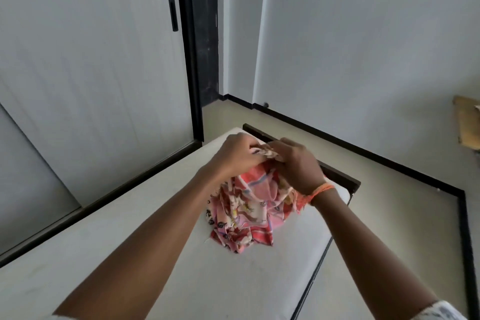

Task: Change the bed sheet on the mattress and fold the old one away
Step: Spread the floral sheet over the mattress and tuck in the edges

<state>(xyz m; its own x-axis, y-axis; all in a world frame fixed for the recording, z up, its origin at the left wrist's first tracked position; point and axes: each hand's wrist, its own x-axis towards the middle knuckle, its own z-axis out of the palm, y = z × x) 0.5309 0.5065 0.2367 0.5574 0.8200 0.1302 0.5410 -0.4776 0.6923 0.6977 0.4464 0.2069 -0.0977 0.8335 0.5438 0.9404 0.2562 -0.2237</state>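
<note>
Both hands gather a bunched sheet above a bare mattress.

The left hand [235, 154] at 11 o'clock and the right hand [298, 163] at 1 o'clock clench the top of the pink patterned sheet [249, 210], which hangs bunched onto the white mattress [130, 228]; an orange thread [320, 191] circles the right wrist.

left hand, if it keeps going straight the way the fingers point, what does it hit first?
Left hand grips the bunched sheet, fingers aimed right toward the right hand. Going straight on, it would probably meet the right hand's fingers first, across the pinched fabric. Depth between them is unclear.
</note>
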